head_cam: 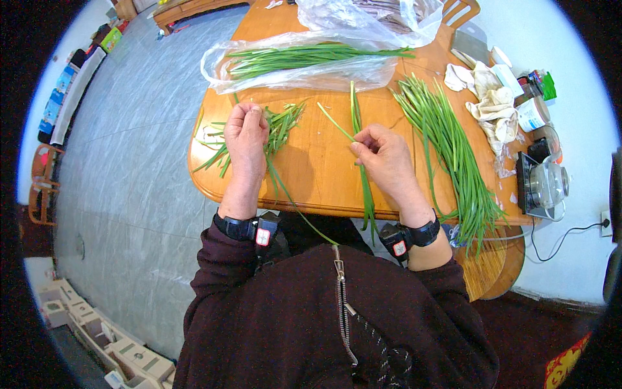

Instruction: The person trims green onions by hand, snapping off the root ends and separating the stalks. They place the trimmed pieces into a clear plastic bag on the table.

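My left hand (pixel 247 131) is raised over a loose pile of green leaf pieces (pixel 282 127) at the table's left, its thumb and fingertips pinched on a long green leaf. That leaf trails down towards my jacket zip. Between thumb and fingers, my right hand (pixel 381 150) grips a pale-ended garlic chive stalk (pixel 335 121). A few more chives (pixel 365 187) run upright beneath these fingers and hang over the near table edge; whether they are held too, I cannot tell. To the right lies a large bunch of garlic chives (pixel 454 155), its leaf tips drooping over the edge.
Across the wooden table (pixel 316 194) lies an open clear plastic bag (pixel 311 80) with more chives (pixel 311 56). Another plastic bag (pixel 369 19) lies behind it. Along the wall stand crumpled cloths (pixel 493 112), a white tub (pixel 532 114) and a glass kettle (pixel 546 185) on a black base.
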The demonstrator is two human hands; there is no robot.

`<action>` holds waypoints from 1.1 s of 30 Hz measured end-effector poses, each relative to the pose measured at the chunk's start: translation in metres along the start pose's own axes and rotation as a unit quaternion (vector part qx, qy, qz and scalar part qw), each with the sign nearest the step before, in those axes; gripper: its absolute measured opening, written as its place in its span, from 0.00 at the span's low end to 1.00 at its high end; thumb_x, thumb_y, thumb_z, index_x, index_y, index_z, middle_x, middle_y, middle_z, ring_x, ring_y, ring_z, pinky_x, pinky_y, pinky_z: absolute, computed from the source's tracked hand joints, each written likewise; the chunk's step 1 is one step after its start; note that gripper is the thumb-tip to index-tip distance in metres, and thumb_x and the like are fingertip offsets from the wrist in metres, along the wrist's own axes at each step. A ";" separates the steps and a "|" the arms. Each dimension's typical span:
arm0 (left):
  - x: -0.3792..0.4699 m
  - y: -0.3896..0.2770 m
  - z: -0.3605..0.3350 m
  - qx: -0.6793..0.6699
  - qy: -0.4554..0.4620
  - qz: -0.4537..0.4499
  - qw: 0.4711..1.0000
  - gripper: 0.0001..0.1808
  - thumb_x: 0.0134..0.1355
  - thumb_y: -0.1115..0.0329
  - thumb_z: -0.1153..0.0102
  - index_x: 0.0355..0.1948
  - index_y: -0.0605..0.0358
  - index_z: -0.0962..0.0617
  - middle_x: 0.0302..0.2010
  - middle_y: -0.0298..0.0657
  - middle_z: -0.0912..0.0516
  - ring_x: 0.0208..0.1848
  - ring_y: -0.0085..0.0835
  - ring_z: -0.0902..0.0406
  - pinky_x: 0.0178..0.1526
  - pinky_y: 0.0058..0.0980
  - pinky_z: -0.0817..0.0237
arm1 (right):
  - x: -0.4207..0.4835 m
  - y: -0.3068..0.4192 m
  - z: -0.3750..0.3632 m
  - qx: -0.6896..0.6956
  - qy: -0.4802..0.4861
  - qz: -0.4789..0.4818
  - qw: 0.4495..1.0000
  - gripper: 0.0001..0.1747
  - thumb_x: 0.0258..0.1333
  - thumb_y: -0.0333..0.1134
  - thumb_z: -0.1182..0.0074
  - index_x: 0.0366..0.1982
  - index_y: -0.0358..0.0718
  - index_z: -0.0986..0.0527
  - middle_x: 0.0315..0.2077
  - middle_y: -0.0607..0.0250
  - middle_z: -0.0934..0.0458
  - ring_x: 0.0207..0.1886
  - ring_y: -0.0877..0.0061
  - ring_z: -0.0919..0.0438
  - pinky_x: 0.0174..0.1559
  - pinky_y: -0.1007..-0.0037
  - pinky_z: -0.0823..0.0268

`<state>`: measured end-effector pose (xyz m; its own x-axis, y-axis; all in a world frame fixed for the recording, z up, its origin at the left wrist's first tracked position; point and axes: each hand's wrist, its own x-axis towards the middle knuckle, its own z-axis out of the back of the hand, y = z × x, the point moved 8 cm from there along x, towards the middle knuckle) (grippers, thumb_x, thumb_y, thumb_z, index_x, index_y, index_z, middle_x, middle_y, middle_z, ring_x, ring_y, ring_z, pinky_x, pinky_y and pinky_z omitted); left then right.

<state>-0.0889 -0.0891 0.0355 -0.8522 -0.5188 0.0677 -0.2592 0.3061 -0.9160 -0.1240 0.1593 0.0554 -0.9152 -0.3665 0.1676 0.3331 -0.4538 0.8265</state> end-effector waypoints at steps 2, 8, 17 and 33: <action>-0.002 0.002 0.000 0.129 -0.009 0.004 0.992 0.06 0.63 0.70 0.45 0.28 0.55 0.23 0.19 0.23 0.34 0.22 0.11 0.41 0.24 0.15 0.49 | 0.001 0.003 -0.004 0.019 0.014 0.011 1.000 0.04 0.52 0.25 0.42 0.29 0.33 0.25 0.21 0.67 0.24 0.22 0.84 0.25 0.25 0.80 0.34; -0.023 0.019 -0.043 0.122 0.124 0.013 0.985 0.04 0.57 0.72 0.36 0.32 0.56 0.19 0.22 0.22 0.31 0.24 0.10 0.40 0.25 0.13 0.49 | 0.002 0.023 -0.014 -0.002 0.013 0.055 0.998 0.04 0.52 0.25 0.42 0.28 0.33 0.25 0.20 0.66 0.24 0.22 0.84 0.25 0.25 0.80 0.34; -0.029 0.029 -0.047 0.078 0.139 0.100 0.982 0.05 0.62 0.66 0.42 0.32 0.55 0.19 0.20 0.26 0.27 0.19 0.10 0.41 0.21 0.14 0.54 | 0.001 0.017 -0.032 0.130 0.084 -0.033 0.987 0.04 0.55 0.27 0.43 0.29 0.33 0.25 0.23 0.67 0.23 0.22 0.83 0.22 0.25 0.81 0.31; -0.031 -0.020 -0.048 0.400 0.066 -0.283 0.869 0.06 0.54 0.74 0.40 0.25 0.60 0.26 0.18 0.38 0.28 0.19 0.30 0.29 0.23 0.28 0.39 | -0.003 -0.003 -0.036 0.350 0.131 -0.165 0.913 0.07 0.62 0.32 0.48 0.35 0.35 0.24 0.22 0.68 0.23 0.20 0.84 0.25 0.23 0.82 0.32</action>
<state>-0.0789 -0.0408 0.0704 -0.7498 -0.2934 0.5931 -0.2999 -0.6483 -0.6998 -0.1143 0.1322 0.0327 -0.8229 -0.5272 -0.2119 -0.2617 0.0206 0.9649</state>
